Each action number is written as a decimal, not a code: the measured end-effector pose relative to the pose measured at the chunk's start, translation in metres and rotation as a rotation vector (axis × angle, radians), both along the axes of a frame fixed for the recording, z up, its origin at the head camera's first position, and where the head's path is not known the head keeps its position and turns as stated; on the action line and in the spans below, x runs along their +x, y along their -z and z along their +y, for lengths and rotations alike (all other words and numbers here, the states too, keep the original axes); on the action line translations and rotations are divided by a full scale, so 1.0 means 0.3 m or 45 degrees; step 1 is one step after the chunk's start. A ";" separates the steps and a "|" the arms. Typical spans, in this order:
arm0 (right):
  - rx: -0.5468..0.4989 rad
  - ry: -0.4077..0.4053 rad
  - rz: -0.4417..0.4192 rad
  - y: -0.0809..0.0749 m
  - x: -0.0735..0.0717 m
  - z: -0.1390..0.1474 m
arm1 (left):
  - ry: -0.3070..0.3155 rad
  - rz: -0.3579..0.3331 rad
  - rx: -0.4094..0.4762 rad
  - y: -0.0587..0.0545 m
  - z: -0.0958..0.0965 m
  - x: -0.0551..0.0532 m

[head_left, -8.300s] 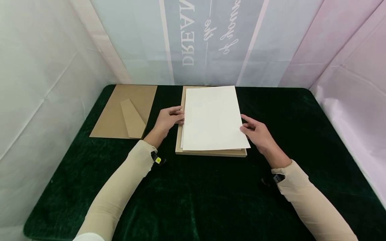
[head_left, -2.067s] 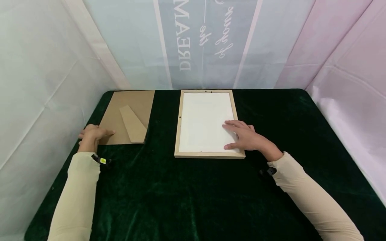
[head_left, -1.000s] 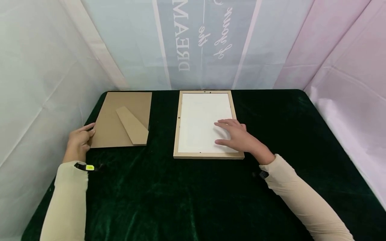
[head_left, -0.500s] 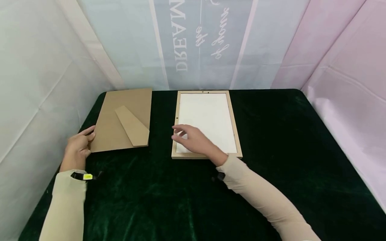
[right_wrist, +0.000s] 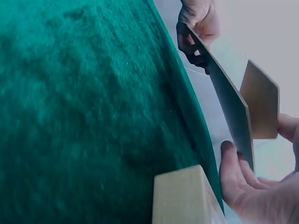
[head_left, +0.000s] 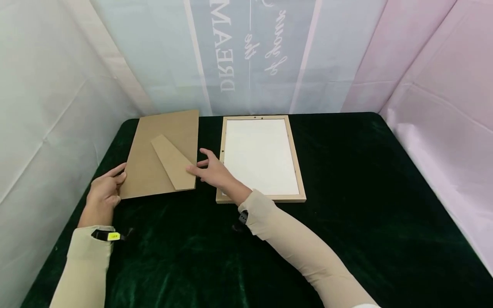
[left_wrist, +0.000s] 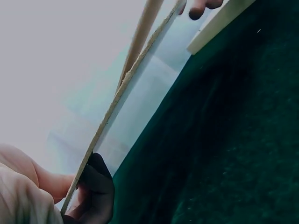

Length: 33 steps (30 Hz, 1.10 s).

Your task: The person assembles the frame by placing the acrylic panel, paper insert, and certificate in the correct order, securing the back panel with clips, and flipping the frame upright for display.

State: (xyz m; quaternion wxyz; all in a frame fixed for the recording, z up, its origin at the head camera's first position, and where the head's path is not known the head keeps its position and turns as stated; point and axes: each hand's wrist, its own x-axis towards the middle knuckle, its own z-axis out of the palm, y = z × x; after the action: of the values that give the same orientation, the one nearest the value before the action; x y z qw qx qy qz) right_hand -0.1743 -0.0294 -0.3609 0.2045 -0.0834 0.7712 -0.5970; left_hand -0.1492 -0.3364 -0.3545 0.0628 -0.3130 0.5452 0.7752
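A brown picture frame backing board (head_left: 140, 160) is raised off the table at the left, with a tapered easel leg (head_left: 173, 164) standing out from its face. My left hand (head_left: 102, 194) pinches its left edge, thumb on the near face and fingers behind, as the left wrist view shows. At the other edge my right hand (head_left: 217, 173) has its thumb against the easel leg and its fingers behind the board (right_wrist: 229, 102). Just right of it lies a light wooden picture frame (head_left: 295, 167), back up, with a white sheet (head_left: 258, 154) filling its opening.
Dark green velvet cloth (head_left: 366, 205) covers the table. A printed fabric backdrop (head_left: 169, 64) rises at the table's far edge, and pale fabric walls (head_left: 42, 107) flank both sides.
Over the earlier frames the white sheet settled into the frame. My left hand moved to the board and lifted it; my right hand left the sheet and crossed left to the board's right edge.
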 end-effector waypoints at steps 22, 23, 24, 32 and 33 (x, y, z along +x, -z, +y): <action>0.015 0.087 0.038 0.020 -0.013 0.038 | -0.014 0.037 0.000 -0.009 0.065 0.021; 0.011 0.092 0.032 0.019 -0.014 0.042 | -0.015 0.042 -0.002 -0.012 0.071 0.023; 0.015 0.096 0.029 0.018 -0.016 0.047 | -0.018 0.048 -0.008 -0.014 0.078 0.024; 0.029 0.134 0.001 0.016 -0.024 0.104 | -0.018 0.059 -0.055 -0.021 0.146 0.028; 0.026 0.137 -0.005 0.016 -0.022 0.114 | -0.019 0.057 -0.050 -0.021 0.157 0.027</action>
State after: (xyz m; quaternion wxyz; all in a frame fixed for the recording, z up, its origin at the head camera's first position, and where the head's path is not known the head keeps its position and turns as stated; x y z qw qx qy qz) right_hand -0.1810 0.0049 -0.3658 0.1746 -0.0384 0.7803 -0.5994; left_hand -0.1409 -0.2893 -0.3480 0.0387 -0.3006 0.5591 0.7717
